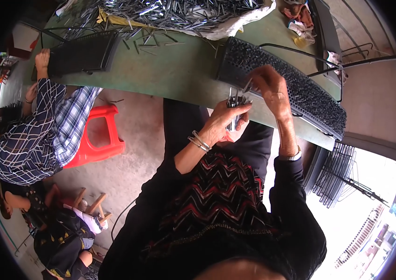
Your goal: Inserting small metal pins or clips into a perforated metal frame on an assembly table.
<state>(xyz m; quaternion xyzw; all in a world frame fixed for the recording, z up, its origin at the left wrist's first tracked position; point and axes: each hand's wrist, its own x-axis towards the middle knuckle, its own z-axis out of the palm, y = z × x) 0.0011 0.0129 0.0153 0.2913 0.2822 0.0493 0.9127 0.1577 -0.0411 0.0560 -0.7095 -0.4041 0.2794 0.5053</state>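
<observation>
My left hand [223,119] is closed around a bundle of thin metal strips [233,105], their ends sticking up above the fingers. Just up and right of it, my right hand [270,91] has its fingers pinched together, slightly blurred. A single shiny strip [247,85] slants at those fingertips and looks held there. Behind the right hand, a long black rack [296,88] lies across the table, its top packed with rows of dark upright pieces. The palm side of my left hand and the lower part of the bundle are mostly hidden.
A heap of loose metal strips [160,16] lies on white sheeting on the green table [174,70]. At left, a co-worker's hand [42,59] touches another black rack [83,53]. A red stool [104,135] stands on the floor; wire racks [333,175] are at right.
</observation>
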